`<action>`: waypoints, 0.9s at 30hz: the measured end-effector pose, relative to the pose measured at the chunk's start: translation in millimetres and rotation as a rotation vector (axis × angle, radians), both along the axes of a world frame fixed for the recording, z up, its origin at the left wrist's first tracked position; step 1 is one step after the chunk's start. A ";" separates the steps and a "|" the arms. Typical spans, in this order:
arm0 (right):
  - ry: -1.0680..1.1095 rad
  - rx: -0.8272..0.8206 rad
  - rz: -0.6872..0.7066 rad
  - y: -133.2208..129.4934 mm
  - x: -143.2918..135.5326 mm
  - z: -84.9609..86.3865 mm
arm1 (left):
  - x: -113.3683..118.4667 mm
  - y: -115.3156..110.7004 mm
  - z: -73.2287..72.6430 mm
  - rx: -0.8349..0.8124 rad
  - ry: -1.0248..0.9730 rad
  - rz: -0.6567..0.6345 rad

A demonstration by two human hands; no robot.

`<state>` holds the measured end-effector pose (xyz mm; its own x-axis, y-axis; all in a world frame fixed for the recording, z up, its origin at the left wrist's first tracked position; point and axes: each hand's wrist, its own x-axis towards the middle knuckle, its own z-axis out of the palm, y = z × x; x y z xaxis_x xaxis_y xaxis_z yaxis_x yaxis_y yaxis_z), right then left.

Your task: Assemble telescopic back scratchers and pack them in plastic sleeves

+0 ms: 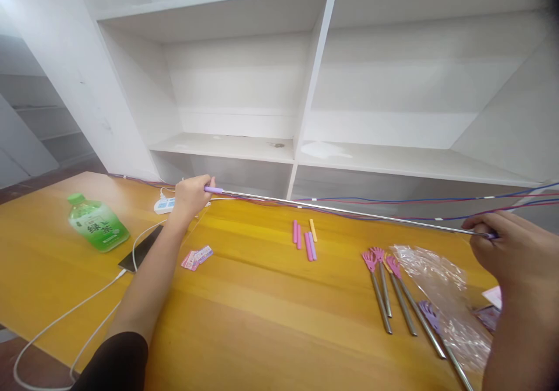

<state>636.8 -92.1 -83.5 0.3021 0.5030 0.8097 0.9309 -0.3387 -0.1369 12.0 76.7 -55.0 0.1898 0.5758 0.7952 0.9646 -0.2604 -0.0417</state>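
Note:
Stretched between my two hands is a long telescopic back scratcher (332,209) with a thin metal rod. My left hand (191,196) is closed round its purple grip (213,190). At the other end my right hand (502,251) is wrapped round the rod's tip, where a bit of purple shows; most of that end is hidden by the fingers. Below the rod lie several loose pink, purple and yellow handle sleeves (308,245). Nearer my right hand are several more back scratchers (379,295) with pink, purple and yellow hand-shaped heads and metal rods.
Crumpled clear plastic bags (441,292) lie at the right. Small printed cards (196,257) rest mid-left on the wooden table (262,333). A green tea bottle (98,222), a phone (142,250), a white cable and a power strip (164,206) are left. White shelving (240,77) stands behind.

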 end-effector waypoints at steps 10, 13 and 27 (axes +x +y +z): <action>-0.253 0.139 0.163 -5.0 14.0 -5.8 | 2.5 -1.3 2.2 0.098 -0.143 -0.037; -0.266 0.150 0.161 -3.8 14.3 -6.9 | 1.6 -1.0 3.0 0.099 -0.196 -0.025; -0.056 0.068 0.102 -1.9 2.5 -3.3 | -3.3 -2.2 9.2 0.078 -0.240 -0.026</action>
<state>639.3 -94.0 -86.8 0.2060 0.4725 0.8569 0.9667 -0.2340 -0.1034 8.7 74.5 -45.8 0.0037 0.5085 0.8611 0.9423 -0.2901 0.1673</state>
